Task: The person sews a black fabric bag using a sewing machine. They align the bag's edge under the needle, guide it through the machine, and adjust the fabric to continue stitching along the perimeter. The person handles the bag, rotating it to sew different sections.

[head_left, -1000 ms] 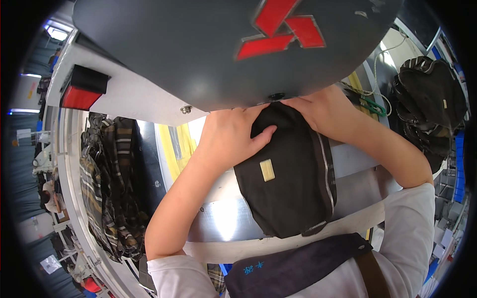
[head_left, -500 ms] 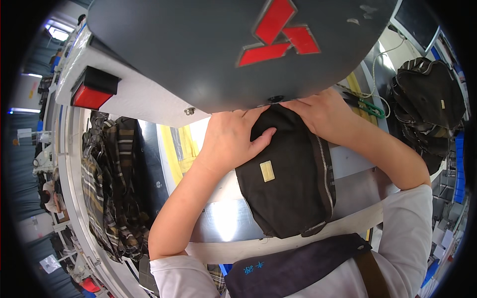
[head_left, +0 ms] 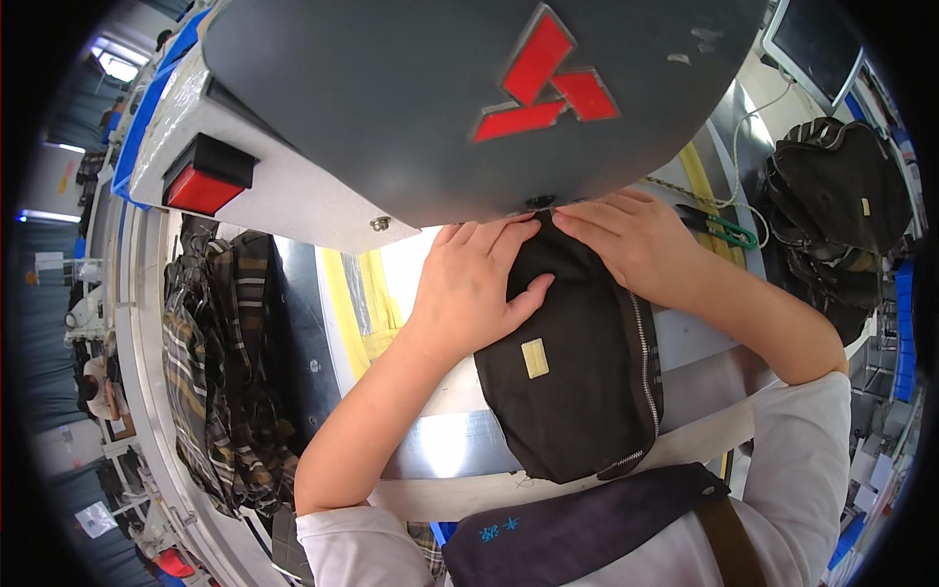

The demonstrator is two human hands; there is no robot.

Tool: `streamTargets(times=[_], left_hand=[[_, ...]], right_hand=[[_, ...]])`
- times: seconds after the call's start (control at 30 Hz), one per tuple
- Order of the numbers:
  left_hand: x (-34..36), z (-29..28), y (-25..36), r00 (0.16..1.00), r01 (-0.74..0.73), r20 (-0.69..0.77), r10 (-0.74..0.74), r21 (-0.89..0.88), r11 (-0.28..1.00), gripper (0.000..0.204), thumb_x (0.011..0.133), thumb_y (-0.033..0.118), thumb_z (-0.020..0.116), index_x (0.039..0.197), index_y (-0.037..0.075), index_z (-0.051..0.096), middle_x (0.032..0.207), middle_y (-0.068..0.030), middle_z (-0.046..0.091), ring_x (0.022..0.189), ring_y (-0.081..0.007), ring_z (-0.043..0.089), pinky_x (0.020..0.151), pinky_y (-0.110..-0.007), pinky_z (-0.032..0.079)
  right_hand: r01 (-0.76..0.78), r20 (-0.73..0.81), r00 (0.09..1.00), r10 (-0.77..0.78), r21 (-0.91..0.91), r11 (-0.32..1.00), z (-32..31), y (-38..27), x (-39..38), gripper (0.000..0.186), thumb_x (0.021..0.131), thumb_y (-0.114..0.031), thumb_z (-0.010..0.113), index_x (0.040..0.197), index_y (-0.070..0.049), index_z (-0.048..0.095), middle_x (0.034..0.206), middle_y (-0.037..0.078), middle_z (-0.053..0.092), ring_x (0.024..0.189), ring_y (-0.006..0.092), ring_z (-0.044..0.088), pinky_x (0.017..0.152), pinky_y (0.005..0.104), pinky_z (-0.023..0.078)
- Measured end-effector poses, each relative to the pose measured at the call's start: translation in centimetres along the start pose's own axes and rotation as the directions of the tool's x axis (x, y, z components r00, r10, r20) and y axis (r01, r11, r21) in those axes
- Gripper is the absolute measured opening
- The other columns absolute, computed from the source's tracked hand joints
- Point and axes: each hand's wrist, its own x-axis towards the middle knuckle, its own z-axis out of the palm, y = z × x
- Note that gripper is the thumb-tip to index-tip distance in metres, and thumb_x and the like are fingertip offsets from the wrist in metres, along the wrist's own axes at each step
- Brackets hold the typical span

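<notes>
A dark fabric bag piece lies on the work surface in front of me, with a zipper along its right side and a small pale yellow tab. Its far end runs under the large grey machine head, where it is hidden. My left hand rests on the far left part of the fabric, fingers stretched toward the machine and thumb apart. On the far right edge lies my right hand, its fingers extended toward the same spot; its thumb does not show. The fingertips of both hands nearly meet just below the machine head.
Plaid and dark cloth pieces hang at the left. More dark bag pieces are piled at the right, near a green-handled tool and a pale cord. A red switch sits on the white machine body. A screen stands far right.
The fabric and its yellow tab have come slightly nearer to me and to the right. My left hand has shifted the same way. The machine body also appears a little farther right.
</notes>
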Motion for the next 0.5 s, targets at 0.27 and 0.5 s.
streamTargets(times=[0.27,0.5], left_hand=[[0.13,0.11,-0.32,1.000,-0.013,-0.010,0.013,0.008,1.000,0.045,0.070,0.022,0.077,0.109,0.004,0.063,0.117,-0.0075,0.062,0.106,-0.0281,0.061,0.092,-0.040,0.046],[0.10,0.00,-0.22,1.000,0.007,0.018,-0.007,0.013,1.000,0.043,0.071,0.021,0.076,0.109,0.004,0.063,0.117,-0.0072,0.063,0.105,-0.0283,0.061,0.091,-0.040,0.047]], right_hand=[[0.002,0.002,1.000,-0.002,-0.016,1.000,0.10,0.08,0.07,0.036,0.079,-0.006,0.057,0.114,0.001,0.063,0.123,0.012,0.062,0.113,0.0258,0.061,0.098,0.0399,0.049],[0.005,-0.003,1.000,-0.005,-0.012,1.000,0.22,0.34,0.28,0.036,0.079,-0.006,0.057,0.114,0.001,0.063,0.122,0.011,0.062,0.112,0.0257,0.060,0.098,0.0395,0.048]])
